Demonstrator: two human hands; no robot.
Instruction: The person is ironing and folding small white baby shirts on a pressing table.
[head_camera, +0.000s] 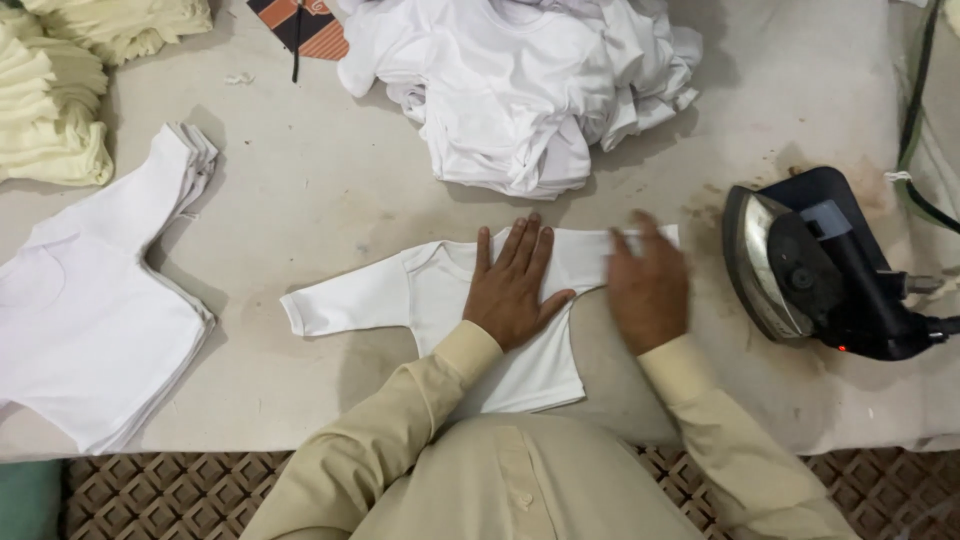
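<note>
Fingers (520, 245) of the left hand (512, 290) lie flat and slightly spread on the chest of a small white long-sleeved cotton baby shirt (420, 290), pressing it down without pinching. The right hand (648, 290) rests palm-down on the shirt's sleeve at 3 o'clock from the left hand; it is blurred, its fingers loosely together and flat, gripping nothing. The shirt lies spread at the middle of the table (300, 200), which is covered in a pale grey padded cloth marked with brownish scorch stains toward 3 o'clock. There, a black electric iron with a metal soleplate (800, 265) stands tipped on its side, well apart from the hands, its cord trailing off the edge. At 12 o'clock sits a loose heap of white garments (520, 90); at 9 o'clock a neat stack of flattened white shirts (90, 320); at 10 o'clock folded cream garments (60, 110). A brown lattice-patterned floor mat (180, 490) shows below the table's near edge.
</note>
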